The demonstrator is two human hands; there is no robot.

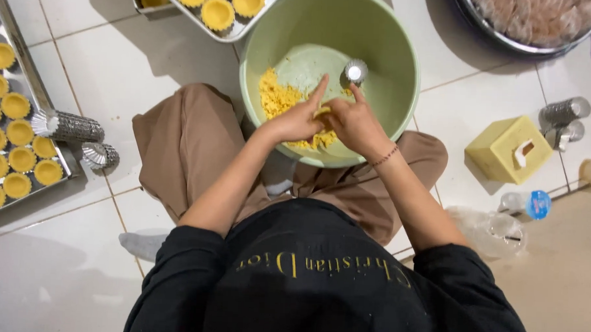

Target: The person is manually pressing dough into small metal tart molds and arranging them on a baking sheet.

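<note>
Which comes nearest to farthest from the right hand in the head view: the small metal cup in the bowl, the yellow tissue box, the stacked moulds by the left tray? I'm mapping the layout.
1. Small metal cup, in the green bowl just above the right hand.
2. Yellow tissue box, on the floor to the right.
3. Stacked moulds, far left beside the tray.

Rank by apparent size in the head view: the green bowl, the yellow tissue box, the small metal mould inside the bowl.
1. green bowl, largest by far
2. yellow tissue box
3. small metal mould, smallest
The gaps are plain, so nearness to the camera changes nothing.
</note>
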